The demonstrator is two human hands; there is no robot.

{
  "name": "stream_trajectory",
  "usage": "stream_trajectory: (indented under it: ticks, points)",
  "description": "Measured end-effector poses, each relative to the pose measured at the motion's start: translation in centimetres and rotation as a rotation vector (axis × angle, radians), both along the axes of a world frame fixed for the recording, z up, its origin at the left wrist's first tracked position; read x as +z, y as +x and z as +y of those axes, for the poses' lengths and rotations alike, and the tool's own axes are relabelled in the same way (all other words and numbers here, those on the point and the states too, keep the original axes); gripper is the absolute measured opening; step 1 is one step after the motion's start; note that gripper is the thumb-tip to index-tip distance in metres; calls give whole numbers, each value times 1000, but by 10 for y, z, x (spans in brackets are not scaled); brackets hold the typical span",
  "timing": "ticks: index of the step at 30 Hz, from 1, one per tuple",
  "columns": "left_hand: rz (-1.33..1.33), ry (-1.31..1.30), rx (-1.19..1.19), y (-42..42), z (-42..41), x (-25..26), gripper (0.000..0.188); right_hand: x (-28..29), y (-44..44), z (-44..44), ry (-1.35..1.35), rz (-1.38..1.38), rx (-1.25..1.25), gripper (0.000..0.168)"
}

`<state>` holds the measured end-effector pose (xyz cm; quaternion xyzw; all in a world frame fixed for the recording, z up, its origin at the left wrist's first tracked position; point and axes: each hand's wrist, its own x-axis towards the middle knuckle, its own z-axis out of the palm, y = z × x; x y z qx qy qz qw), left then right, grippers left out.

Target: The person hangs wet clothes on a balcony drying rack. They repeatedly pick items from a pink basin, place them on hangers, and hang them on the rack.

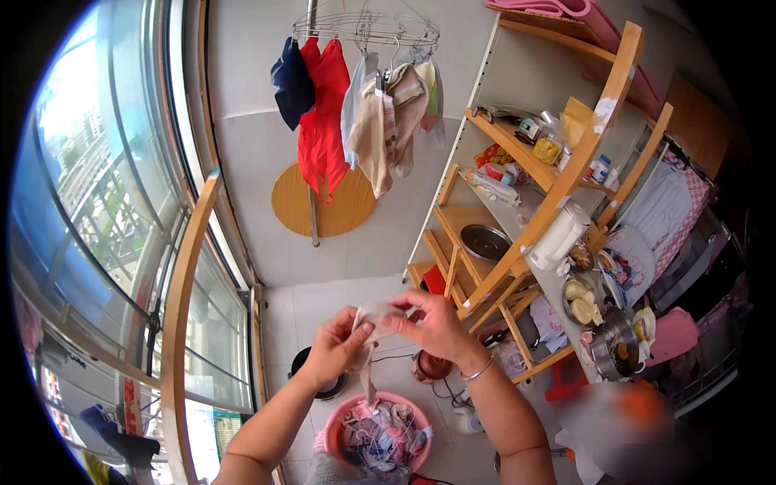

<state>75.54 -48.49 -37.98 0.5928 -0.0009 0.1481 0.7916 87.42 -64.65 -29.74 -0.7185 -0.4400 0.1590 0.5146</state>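
Observation:
A small pale beige garment [377, 318], sock-like, is stretched between my hands at chest height, with a narrow end hanging down. My left hand [337, 347] pinches its left side between thumb and fingers. On the other side my right hand [433, 324], with a bracelet at the wrist, grips the upper right edge. Below them a pink basin [394, 397] on the floor holds a heap of small garments [385, 433]. Ahead and higher hangs a wire clip hanger [364, 29], bearing navy cloth [294, 82], red cloth [324, 109] and beige socks [371, 130].
To the left runs a barred window [109, 182] with a wooden rail [182, 303]. A wooden shelf frame [564, 163] with jars and pans stands on the right. A black bucket [301, 362] and a brown pot [431, 367] rest on the floor. A blurred shape fills the lower right.

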Motion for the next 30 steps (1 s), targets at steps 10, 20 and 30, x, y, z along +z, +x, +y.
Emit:
stream_trajectory:
  ticks: [10,20,30]
  points:
    - [-331,-454,-97,155,163,193,33,176,130,178,628,-143,-410,46]
    - [-303,-569,-301,220,179,193,25,202,147,227,381,-114,-431,28]
    - [-352,-429,-132,213,192,196,27,204,149,230,450,140,-425,14]
